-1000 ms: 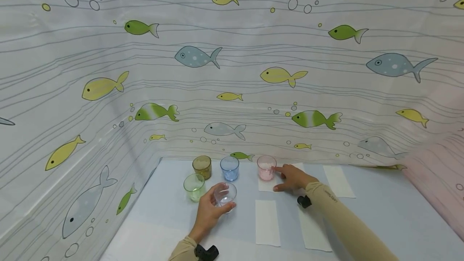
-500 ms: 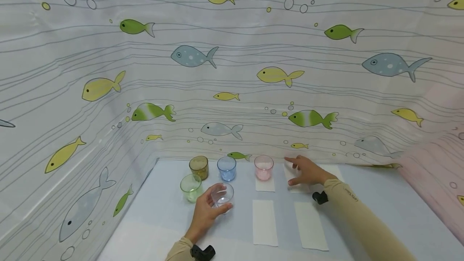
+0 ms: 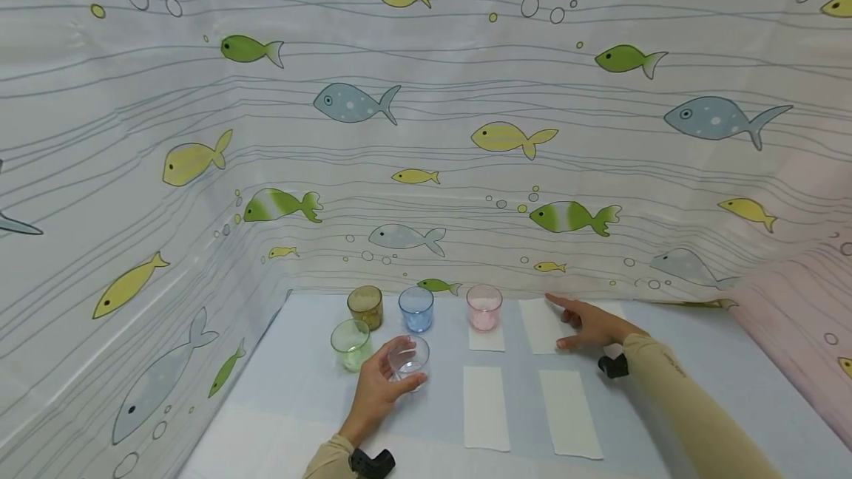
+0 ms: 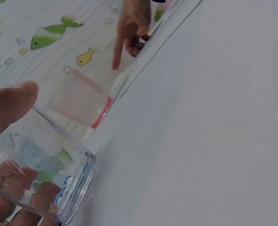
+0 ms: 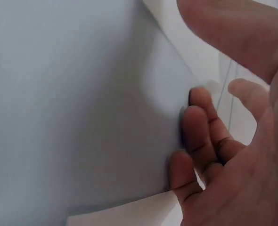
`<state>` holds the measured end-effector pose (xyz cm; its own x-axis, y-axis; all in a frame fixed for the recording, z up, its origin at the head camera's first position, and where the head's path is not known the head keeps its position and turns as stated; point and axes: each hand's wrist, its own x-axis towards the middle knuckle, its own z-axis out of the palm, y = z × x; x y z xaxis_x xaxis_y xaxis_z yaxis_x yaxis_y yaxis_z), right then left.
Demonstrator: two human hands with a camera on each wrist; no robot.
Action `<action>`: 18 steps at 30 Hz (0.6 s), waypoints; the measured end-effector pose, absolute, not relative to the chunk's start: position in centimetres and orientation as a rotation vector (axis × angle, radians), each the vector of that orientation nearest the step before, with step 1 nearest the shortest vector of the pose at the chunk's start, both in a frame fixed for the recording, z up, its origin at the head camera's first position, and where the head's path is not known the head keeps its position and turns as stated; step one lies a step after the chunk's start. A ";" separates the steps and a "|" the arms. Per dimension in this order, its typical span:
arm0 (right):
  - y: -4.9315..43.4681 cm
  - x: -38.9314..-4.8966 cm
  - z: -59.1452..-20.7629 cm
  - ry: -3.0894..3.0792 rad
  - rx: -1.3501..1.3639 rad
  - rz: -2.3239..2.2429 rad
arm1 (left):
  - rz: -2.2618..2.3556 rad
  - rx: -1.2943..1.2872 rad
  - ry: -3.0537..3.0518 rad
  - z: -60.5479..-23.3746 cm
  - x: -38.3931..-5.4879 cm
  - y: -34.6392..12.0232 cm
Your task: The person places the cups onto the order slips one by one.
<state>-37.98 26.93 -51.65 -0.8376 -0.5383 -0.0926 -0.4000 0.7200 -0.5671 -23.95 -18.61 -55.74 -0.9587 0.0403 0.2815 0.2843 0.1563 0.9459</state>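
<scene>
In the head view my left hand (image 3: 378,392) holds a clear glass tumbler (image 3: 411,355), thumb on one side and fingers on the other. The left wrist view shows the same clear tumbler (image 4: 49,165) tilted across the picture, with fingers seen through it. My right hand (image 3: 592,327) is over the table at the back right, holding nothing. Its index finger is stretched out and the other fingers are loosely bent, beside a white paper strip (image 3: 538,327). A pink glass (image 3: 484,309) stands on another paper strip, left of the right hand.
A blue glass (image 3: 416,310), an amber glass (image 3: 365,307) and a green glass (image 3: 351,346) stand left of the pink one. Two more paper strips lie nearer the front, one (image 3: 486,409) beside the other (image 3: 570,414). A fish-patterned curtain (image 3: 426,154) encloses the table (image 3: 266,405).
My right hand has left the pink glass and moved right, uncovering the paper strip beside it. The left hand stays put with the clear tumbler. The head view has shifted slightly.
</scene>
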 end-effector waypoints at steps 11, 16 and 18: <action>27.1 -37.2 -52.2 2.686 -0.721 -0.784 | -1.957 -0.265 -2.238 -55.6 -24.0 -18.6; 27.1 -37.3 -52.0 2.697 -0.739 -0.748 | -1.952 -0.255 -2.238 -55.7 -24.1 -18.5; 27.1 -37.4 -52.0 2.692 -0.735 -0.744 | -1.943 -0.254 -2.237 -55.7 -24.0 -18.6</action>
<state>-37.36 27.09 -52.01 -0.8405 -0.5316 -0.1044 -0.4025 0.7417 -0.5365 -24.04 -18.56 -55.68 -0.9715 0.0187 0.2365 0.2368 0.1376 0.9618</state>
